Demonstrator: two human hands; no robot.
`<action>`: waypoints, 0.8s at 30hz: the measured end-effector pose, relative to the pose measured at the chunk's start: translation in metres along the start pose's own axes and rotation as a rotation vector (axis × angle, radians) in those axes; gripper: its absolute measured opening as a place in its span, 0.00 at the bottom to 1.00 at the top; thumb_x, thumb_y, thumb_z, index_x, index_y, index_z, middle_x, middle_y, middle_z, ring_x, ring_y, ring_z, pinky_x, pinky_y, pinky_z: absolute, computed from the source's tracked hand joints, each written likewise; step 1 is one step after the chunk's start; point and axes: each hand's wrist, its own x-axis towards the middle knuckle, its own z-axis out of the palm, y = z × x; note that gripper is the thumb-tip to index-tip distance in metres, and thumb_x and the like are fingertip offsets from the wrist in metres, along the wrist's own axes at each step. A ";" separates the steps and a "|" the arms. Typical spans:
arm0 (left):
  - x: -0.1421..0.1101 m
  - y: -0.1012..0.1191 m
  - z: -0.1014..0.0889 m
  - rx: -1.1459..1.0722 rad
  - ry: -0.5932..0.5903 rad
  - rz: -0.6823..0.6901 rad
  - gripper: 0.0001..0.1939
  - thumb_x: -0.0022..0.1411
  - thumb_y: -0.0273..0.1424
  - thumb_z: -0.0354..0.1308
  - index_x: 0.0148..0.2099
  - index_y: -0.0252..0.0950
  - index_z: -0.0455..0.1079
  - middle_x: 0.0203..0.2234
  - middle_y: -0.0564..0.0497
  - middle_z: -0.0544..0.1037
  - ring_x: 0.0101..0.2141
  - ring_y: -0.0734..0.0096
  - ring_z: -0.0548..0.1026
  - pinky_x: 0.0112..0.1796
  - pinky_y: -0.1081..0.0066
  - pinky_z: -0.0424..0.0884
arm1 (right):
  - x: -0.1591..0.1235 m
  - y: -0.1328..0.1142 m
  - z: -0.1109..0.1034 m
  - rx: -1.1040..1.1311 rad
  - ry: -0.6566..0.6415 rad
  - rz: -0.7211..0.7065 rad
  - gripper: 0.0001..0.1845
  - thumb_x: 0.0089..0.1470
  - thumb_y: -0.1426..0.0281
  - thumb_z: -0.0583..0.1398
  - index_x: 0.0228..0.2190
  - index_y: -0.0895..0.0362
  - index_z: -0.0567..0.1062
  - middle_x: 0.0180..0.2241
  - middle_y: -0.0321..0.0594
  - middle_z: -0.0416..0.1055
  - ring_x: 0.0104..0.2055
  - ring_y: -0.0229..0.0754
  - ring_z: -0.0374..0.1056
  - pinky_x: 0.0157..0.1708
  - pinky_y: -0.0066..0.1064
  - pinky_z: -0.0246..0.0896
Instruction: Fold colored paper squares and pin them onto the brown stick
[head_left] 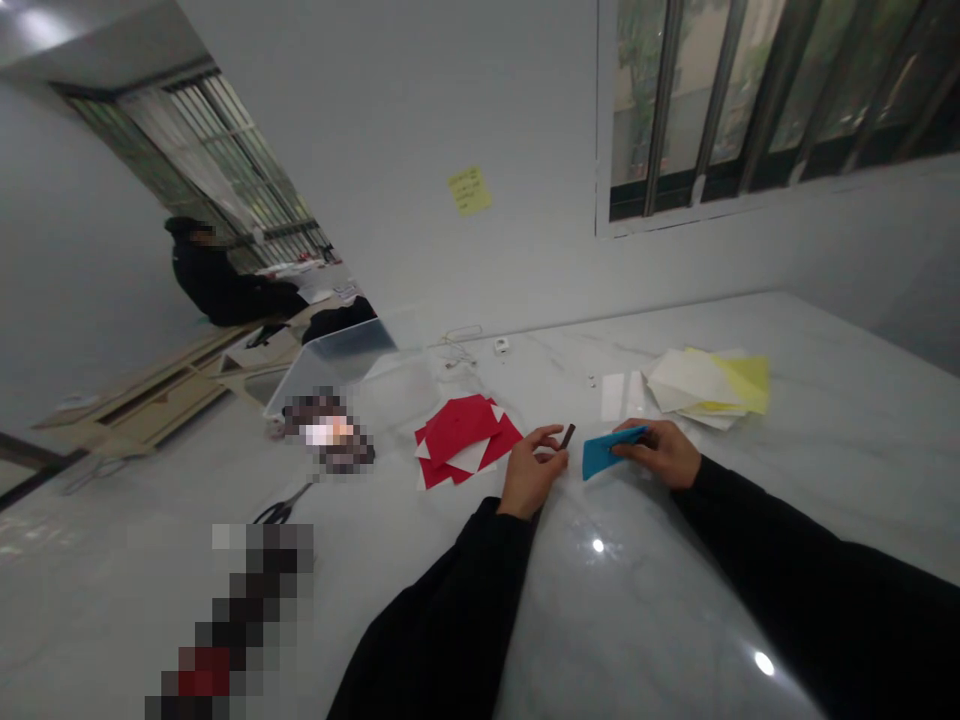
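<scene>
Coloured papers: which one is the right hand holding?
The blue paper, pinched in the right hand; the red papers and yellow paper lie on the table, the yellow note is on the wall.

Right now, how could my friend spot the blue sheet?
Find the pale table below the upper-right barred window. Over it, the person's right hand pinches the blue sheet. Its blue sets it apart from the red-and-white pile and the cream-and-yellow pile.

Two hands (529, 472) (667, 453), one blue paper (599, 455), one dark stick (569, 435), one wall note (470, 191), two windows (772, 95) (196, 150)
</scene>
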 end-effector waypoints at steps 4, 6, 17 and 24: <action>-0.001 0.009 -0.003 -0.170 -0.078 -0.031 0.21 0.50 0.29 0.66 0.48 0.35 0.76 0.35 0.51 0.74 0.25 0.80 0.71 0.29 0.75 0.66 | -0.002 -0.013 -0.005 -0.236 0.033 -0.224 0.10 0.54 0.61 0.64 0.33 0.54 0.80 0.33 0.41 0.79 0.37 0.45 0.73 0.42 0.38 0.68; -0.002 0.013 -0.001 -0.214 -0.098 -0.046 0.20 0.52 0.31 0.65 0.49 0.35 0.76 0.34 0.51 0.75 0.25 0.79 0.71 0.29 0.75 0.67 | -0.003 -0.019 -0.005 -0.281 0.023 -0.305 0.08 0.57 0.63 0.62 0.33 0.52 0.80 0.33 0.41 0.79 0.39 0.46 0.72 0.43 0.39 0.67; -0.015 0.029 0.004 -0.264 -0.202 -0.099 0.17 0.51 0.33 0.67 0.45 0.37 0.79 0.37 0.48 0.78 0.26 0.77 0.71 0.30 0.74 0.68 | -0.005 -0.033 -0.005 -0.284 0.031 -0.397 0.09 0.60 0.63 0.60 0.33 0.52 0.80 0.34 0.42 0.79 0.41 0.47 0.72 0.45 0.41 0.66; -0.020 0.031 0.005 -0.322 -0.258 -0.108 0.17 0.51 0.33 0.68 0.44 0.35 0.79 0.31 0.48 0.79 0.26 0.74 0.71 0.31 0.72 0.67 | -0.005 -0.035 -0.007 -0.262 0.032 -0.411 0.09 0.59 0.62 0.60 0.34 0.52 0.79 0.34 0.41 0.79 0.41 0.47 0.72 0.45 0.41 0.66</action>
